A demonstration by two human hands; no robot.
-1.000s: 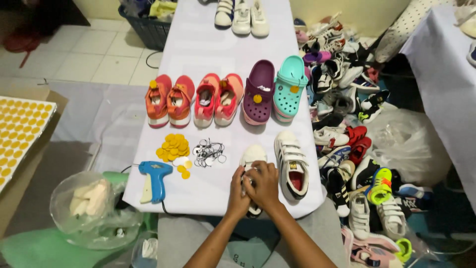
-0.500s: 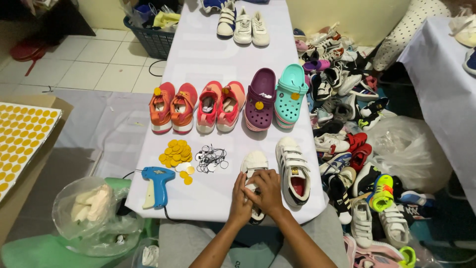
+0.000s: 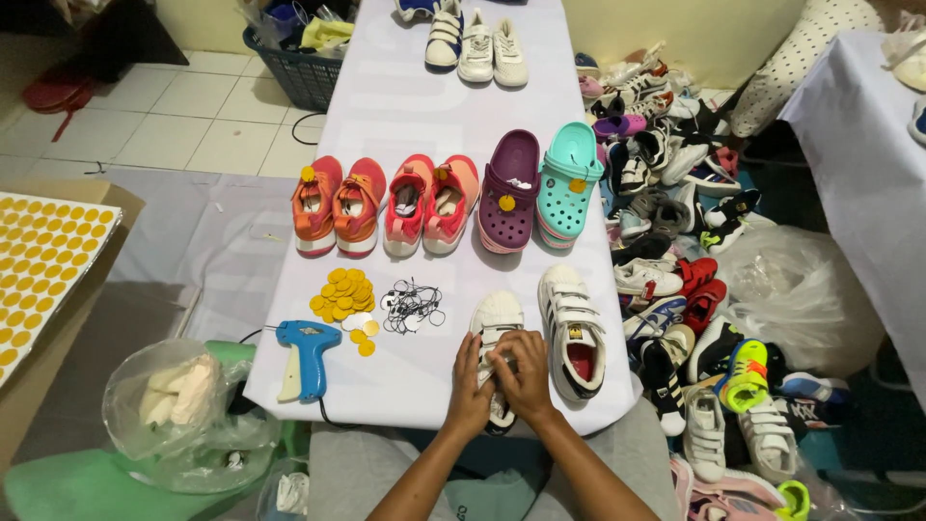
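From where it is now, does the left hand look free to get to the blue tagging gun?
Probably yes. The left hand rests on the white shoe, and the blue tagging gun lies to its left on the same table with only bare cloth between.

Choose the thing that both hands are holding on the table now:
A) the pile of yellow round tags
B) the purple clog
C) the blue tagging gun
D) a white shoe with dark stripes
D: the left hand and right hand both grip the white shoe, beside its partner.
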